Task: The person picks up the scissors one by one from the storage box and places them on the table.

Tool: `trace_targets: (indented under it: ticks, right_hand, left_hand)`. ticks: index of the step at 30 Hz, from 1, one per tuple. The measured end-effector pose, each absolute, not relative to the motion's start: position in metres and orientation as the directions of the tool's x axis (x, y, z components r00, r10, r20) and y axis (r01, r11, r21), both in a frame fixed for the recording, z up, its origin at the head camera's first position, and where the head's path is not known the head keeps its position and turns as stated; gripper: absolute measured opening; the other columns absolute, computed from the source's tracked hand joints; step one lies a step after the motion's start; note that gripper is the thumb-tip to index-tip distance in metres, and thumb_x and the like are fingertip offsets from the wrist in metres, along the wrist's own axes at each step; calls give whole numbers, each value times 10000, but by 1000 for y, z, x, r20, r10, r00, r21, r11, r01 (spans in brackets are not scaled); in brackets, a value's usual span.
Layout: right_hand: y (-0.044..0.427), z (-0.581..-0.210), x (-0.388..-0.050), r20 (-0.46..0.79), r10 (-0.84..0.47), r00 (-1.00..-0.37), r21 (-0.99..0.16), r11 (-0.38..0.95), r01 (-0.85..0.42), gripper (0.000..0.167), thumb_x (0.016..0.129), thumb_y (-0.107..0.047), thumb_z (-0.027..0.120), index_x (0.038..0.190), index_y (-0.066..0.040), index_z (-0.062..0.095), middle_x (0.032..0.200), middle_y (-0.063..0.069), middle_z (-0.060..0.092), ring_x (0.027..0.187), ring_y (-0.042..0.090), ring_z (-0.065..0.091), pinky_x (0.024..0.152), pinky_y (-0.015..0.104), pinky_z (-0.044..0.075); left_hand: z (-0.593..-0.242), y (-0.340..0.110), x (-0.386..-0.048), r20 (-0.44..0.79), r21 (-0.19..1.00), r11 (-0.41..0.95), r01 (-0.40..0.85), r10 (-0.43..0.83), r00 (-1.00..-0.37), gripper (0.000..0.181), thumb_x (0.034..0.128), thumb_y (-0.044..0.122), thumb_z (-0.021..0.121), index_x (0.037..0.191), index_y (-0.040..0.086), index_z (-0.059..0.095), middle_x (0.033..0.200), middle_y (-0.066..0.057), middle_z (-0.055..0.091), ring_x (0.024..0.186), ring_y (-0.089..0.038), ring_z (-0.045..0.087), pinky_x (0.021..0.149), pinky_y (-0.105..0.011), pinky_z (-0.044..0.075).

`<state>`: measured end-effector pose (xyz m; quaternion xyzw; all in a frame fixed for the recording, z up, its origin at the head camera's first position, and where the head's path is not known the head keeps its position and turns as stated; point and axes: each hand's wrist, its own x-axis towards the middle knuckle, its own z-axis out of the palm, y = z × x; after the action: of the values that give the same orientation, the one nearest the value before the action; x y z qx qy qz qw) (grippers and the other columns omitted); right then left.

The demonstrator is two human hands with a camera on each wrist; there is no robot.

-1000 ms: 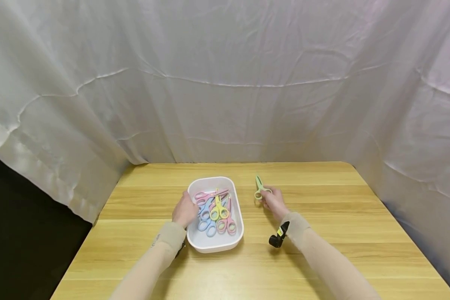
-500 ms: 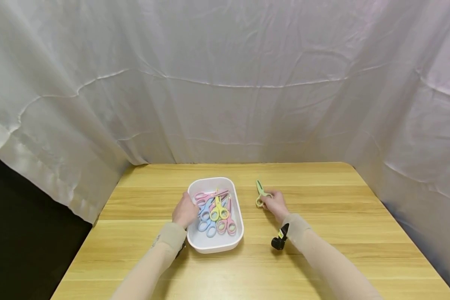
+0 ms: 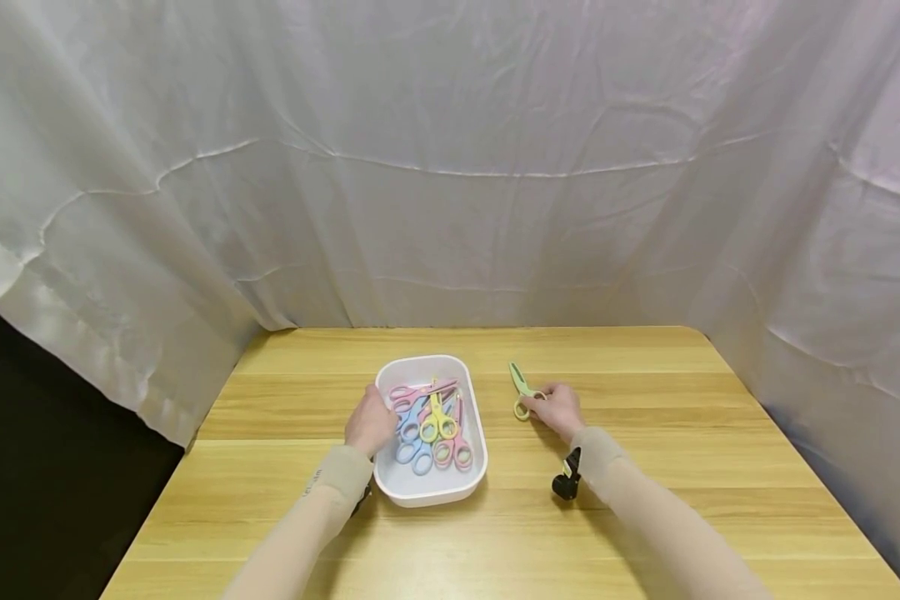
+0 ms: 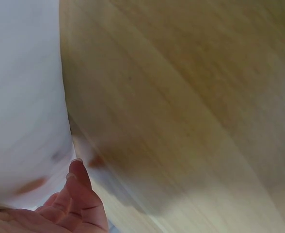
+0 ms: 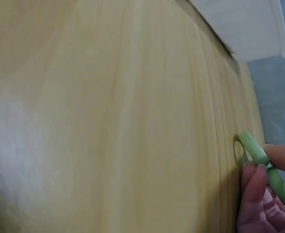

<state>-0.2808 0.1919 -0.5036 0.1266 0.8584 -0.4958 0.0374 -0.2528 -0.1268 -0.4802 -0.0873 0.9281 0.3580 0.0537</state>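
In the head view, a white plastic bin [image 3: 429, 490] stands on the table with several children's scissors in pink, blue and yellow; a yellow pair [image 3: 438, 421] lies on top. My left hand [image 3: 370, 423] grips the bin's left rim. From the left wrist, its fingers [image 4: 79, 179] show against the bin's outer wall; the thumb is hidden. To the right of the bin, my right hand [image 3: 557, 410] pinches a light green pair of scissors [image 3: 520, 381] by the handle loops, blades pointing away from me. The right wrist view shows thumb and fingers meeting on the green handle [image 5: 254, 148].
The wooden table [image 3: 660, 517] spreads around the bin and both hands. A pale grey curtain [image 3: 450, 242] hangs behind its back edge and along both sides. Dark fabric [image 3: 52, 467] fills the lower left.
My right hand has drawn the green scissors a little toward me, and the hand itself has shifted slightly right. The left hand and the bin have stayed in place.
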Motion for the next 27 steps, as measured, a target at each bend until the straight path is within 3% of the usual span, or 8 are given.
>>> trace_targets:
  ticks: [9, 21, 27]
  right_hand:
    - [196, -498, -281, -173, 172, -970, -717, 653, 244, 326, 826, -359, 794, 885, -60, 677, 845, 41, 626, 805, 198, 527, 677, 263, 388]
    - [199, -496, -286, -177, 138, -974, -646, 731, 221, 397, 814, -451, 782, 723, -118, 585, 719, -1, 532, 702, 172, 468, 605, 275, 369]
    - [200, -496, -286, -165, 126, -978, -631, 748, 203, 417, 817, -473, 773, 724, -116, 578, 733, 6, 527, 702, 173, 464, 599, 276, 366]
  left_hand:
    - [-482, -127, -254, -140, 643, 743, -186, -126, -982, 667, 905, 70, 552, 1492, -105, 288, 1306, -304, 595, 1122, -420, 641, 957, -542, 558]
    - [-481, -127, -253, -140, 634, 750, -190, -131, -982, 663, 910, 70, 563, 1487, -111, 291, 1294, -303, 601, 1102, -410, 648, 948, -537, 562]
    - [-481, -127, -253, -129, 630, 756, -180, -127, -984, 663, 906, 71, 569, 1479, -119, 297, 1277, -305, 611, 1085, -404, 656, 937, -535, 567]
